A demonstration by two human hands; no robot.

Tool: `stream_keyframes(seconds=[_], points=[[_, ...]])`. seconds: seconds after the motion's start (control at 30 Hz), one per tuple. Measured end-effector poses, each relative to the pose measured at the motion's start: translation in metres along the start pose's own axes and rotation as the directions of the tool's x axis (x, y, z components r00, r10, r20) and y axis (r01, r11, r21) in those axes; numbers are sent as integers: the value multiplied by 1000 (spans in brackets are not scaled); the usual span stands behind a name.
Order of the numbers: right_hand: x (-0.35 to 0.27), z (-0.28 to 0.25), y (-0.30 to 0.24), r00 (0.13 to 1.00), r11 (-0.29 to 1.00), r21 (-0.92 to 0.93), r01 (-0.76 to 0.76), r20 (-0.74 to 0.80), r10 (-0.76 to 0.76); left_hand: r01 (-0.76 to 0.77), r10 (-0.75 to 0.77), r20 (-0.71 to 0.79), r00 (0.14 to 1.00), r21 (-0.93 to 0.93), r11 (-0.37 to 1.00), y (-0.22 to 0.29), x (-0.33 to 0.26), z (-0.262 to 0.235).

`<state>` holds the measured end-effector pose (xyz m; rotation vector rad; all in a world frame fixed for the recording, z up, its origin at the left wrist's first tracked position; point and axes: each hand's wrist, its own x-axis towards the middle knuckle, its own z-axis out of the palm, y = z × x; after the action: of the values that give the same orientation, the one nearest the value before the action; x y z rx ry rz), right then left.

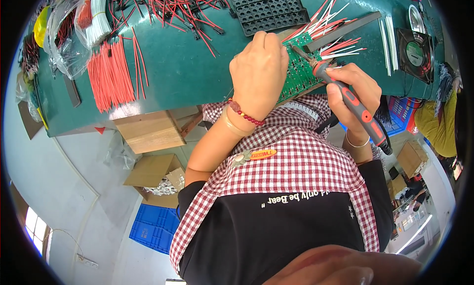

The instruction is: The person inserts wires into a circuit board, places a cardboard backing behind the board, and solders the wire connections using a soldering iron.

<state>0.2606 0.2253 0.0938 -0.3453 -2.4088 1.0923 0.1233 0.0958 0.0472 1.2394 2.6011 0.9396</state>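
Right hand [353, 90]: fingers wrapped and clamped round the grey-and-red handle of a soldering iron [345, 95]. The iron lies diagonally, cord end toward the lower right, metal tip up and to the left, resting on or just above a green circuit board [298, 70]; contact between tip and board cannot be confirmed at this size.

Left hand [259, 73]: curled, knuckles uppermost, pressed down on the left part of the same board. Its fingertips are hidden beneath the hand, so whether they pinch anything cannot be told. A red bead bracelet [244, 114] and a pale bangle sit on that wrist; a thin bangle [356, 143] sits on the right wrist.

The board lies at the near edge of a green worktable [182, 68], between the two hands. Red and white wires [333, 31] fan out from its far side, partly under a dark flat bar [345, 28].

Further out on the table: a black perforated tray [269, 8] behind the left hand, a loose scatter of red and black leads [168, 8] to its left, a bundle of cut red wires [111, 75] well to the left, and a small black fan [414, 50] at the right edge.

Below the table: cardboard boxes [150, 132] and a blue crate [153, 228]
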Motion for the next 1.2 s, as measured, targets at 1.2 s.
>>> stream_keyframes(seconds=[1.2], points=[[0, -4, -15, 999, 990, -139, 40, 40, -35, -51, 47, -22, 999, -195, 979, 6, 5, 9]])
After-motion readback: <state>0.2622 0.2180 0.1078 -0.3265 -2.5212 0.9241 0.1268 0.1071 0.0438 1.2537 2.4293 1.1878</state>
